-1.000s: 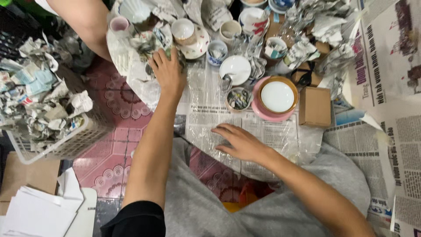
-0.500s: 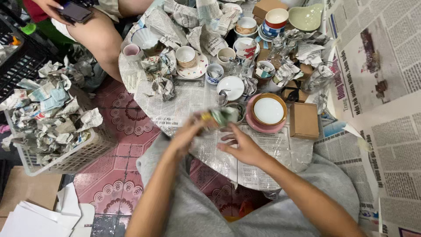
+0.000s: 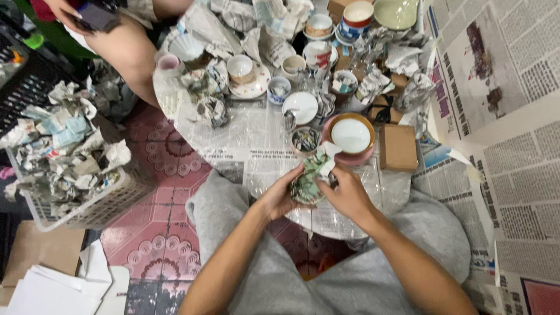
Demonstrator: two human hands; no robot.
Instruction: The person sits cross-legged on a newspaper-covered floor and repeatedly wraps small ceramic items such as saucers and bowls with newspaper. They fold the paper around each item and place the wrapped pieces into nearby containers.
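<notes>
Both hands, left hand (image 3: 281, 197) and right hand (image 3: 349, 194), closed around a newspaper-wrapped round cup (image 3: 309, 181), held over the near edge of the paper-covered round table (image 3: 245, 140), just beside pink-rimmed bowl (image 3: 350, 137).

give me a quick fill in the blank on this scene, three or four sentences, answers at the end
1. Both hands, left hand and right hand, hold one ____-wrapped bundle.
2. The white basket on the floor is full of crumpled ____.
3. The brown box lies just to the ____ of the pink bowl, as the picture shows it.
4. The floor tiles are mostly ____ in colour.

Missing words: paper; paper; right; red
</notes>
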